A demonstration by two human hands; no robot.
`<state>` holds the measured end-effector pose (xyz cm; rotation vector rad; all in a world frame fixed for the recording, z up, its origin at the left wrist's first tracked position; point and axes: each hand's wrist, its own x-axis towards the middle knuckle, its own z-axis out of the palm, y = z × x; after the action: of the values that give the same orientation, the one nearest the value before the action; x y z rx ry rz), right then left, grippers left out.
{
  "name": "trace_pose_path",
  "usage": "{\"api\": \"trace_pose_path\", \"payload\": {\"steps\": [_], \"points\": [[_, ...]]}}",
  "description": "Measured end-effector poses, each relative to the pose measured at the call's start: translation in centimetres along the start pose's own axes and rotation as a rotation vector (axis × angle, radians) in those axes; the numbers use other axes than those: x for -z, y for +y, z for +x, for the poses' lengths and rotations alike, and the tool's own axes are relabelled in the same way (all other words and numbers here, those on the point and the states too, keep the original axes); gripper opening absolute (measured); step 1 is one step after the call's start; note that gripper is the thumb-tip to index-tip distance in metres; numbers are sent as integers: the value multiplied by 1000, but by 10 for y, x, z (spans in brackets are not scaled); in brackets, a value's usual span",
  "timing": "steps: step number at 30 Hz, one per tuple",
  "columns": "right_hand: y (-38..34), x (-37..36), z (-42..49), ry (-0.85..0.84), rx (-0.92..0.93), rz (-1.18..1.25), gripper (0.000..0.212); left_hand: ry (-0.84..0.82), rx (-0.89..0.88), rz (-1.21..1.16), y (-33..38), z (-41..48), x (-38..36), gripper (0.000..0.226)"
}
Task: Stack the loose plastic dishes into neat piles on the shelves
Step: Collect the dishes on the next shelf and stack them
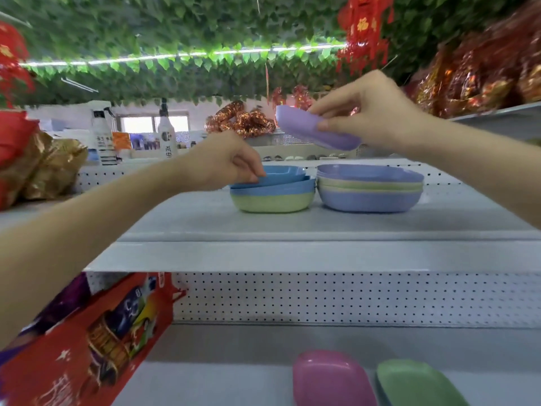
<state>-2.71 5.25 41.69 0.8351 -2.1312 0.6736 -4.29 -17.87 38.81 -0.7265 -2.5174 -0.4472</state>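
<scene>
Two piles of plastic dishes stand on the upper grey shelf (292,224). The left pile (273,194) has a green dish at the bottom and blue ones above it. My left hand (222,162) pinches the rim of the top blue dish (281,174), which sits tilted. The right pile (370,189) mixes purple and pale green dishes. Above it, my right hand (369,112) holds a loose purple dish (310,130) in the air, tilted. On the lower shelf lie a pink dish (330,379) and a green dish (415,385), side by side.
A red printed bag (87,341) hangs at the lower left. Gold and red wrapped goods (38,159) crowd the left of the upper shelf. Spray bottles (167,133) stand behind. Red decorations (483,71) fill the shelf at the upper right. Perforated back panel (351,297) is behind the lower shelf.
</scene>
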Motion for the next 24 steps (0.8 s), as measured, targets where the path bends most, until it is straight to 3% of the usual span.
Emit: {"api": "trace_pose_path", "payload": {"steps": [6, 11, 15, 20, 24], "points": [[-12, -20, 17, -90, -35, 9, 30, -68, -91, -125, -9, -5, -4, 19], [-14, -39, 27, -217, -36, 36, 31, 162, -60, -230, -23, -17, 12, 14], [-14, -48, 30, -317, -77, 3, 24, 234, 33, -140, -42, -25, 26, 15], [-18, -50, 28, -574, -119, -6, 18, 168, 50, -102, -46, -24, 22, 23], [-21, -46, 28, -699, -162, -105, 39, 18, 45, -141, -42, -12, 14, 26]]}}
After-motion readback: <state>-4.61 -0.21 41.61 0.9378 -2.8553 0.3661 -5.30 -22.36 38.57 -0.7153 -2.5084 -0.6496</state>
